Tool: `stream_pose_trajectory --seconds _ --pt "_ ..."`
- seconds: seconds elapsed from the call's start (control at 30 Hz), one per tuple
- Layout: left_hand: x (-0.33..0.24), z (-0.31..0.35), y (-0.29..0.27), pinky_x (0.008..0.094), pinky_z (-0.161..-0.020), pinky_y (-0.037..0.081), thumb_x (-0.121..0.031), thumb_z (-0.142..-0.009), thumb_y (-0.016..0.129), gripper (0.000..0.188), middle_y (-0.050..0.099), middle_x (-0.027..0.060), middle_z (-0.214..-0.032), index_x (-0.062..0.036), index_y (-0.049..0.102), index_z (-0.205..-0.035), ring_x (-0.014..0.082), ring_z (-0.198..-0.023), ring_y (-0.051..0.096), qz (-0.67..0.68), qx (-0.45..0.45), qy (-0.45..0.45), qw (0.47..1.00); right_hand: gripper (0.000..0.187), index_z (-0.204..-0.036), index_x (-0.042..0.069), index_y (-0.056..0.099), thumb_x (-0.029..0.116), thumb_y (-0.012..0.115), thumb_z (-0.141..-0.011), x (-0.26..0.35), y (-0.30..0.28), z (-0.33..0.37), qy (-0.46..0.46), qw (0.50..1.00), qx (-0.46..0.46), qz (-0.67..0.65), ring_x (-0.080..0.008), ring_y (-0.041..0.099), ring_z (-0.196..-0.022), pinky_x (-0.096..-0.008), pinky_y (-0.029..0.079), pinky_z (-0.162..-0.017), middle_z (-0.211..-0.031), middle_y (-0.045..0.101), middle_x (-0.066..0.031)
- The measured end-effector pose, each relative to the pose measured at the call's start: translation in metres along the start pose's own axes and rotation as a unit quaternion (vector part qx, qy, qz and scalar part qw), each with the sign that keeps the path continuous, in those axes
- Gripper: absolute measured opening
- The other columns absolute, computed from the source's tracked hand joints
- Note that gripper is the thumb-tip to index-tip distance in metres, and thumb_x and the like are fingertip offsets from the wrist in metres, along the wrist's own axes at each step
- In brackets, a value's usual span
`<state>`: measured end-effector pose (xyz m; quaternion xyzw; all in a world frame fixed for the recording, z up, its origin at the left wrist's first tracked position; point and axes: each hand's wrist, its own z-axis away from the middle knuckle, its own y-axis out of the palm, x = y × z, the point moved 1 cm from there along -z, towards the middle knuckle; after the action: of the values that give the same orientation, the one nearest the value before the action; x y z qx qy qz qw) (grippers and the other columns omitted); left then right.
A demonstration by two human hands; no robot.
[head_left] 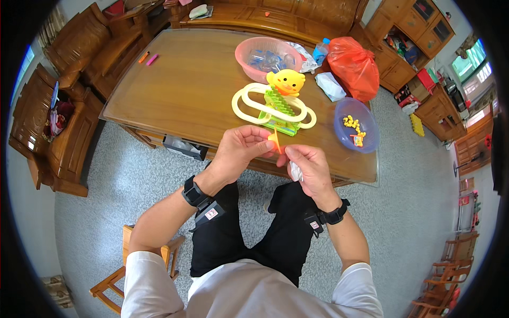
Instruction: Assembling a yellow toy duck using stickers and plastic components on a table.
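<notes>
My left hand (244, 149) pinches a small orange-yellow plastic piece (274, 140) near the front edge of the table. From the other side, the fingers of my right hand (312, 168) touch or hold the same piece; its exact kind I cannot make out. A crumpled white tissue or wrapper (295, 171) is tucked in my right hand. Just beyond my hands stands a toy track set (249, 115) with cream looping rails, a green stair piece (280, 102) and a yellow duck head (286, 82) on top.
Right of the toy, a blue-purple bowl (339, 130) holds several small yellow pieces (352, 123). Behind it are a pink basin (245, 59) with clear plastic packaging, a white packet (330, 86), a water bottle (321, 51) and a red plastic bag (352, 66). Two markers (152, 59) lie far left.
</notes>
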<state>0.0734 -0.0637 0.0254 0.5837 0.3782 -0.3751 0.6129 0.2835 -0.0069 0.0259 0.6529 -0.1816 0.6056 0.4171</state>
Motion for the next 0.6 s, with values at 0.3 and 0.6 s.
stream_pose_trajectory --seconds 0.3,0.6 --pt "0.010 -0.005 -0.004 0.0309 -0.087 0.064 -0.005 -0.102 0.069 0.029 0.077 0.0121 -0.109 0.0030 0.067 -0.129 0.0167 -0.093 0.076 0.023 -0.007 -0.028 0.999 0.031 -0.117 -0.005 0.074 0.022 0.070 -0.104 -0.005 0.003 -0.003 -0.089 0.981 -0.039 0.169 -0.0040 0.062 -0.074 -0.0205 0.046 -0.064 -0.089 0.076 -0.0054" --pt "-0.005 -0.019 0.001 0.0338 -0.093 0.062 -0.011 -0.105 0.065 0.035 0.075 0.0111 -0.120 0.0003 0.064 -0.138 0.0176 -0.106 0.073 -0.018 0.057 -0.063 0.996 0.026 -0.103 -0.002 0.075 0.022 0.065 -0.106 0.000 -0.005 -0.006 -0.013 0.999 -0.008 -0.037 -0.0081 0.059 -0.060 -0.0219 0.043 -0.054 -0.076 0.069 -0.0051"
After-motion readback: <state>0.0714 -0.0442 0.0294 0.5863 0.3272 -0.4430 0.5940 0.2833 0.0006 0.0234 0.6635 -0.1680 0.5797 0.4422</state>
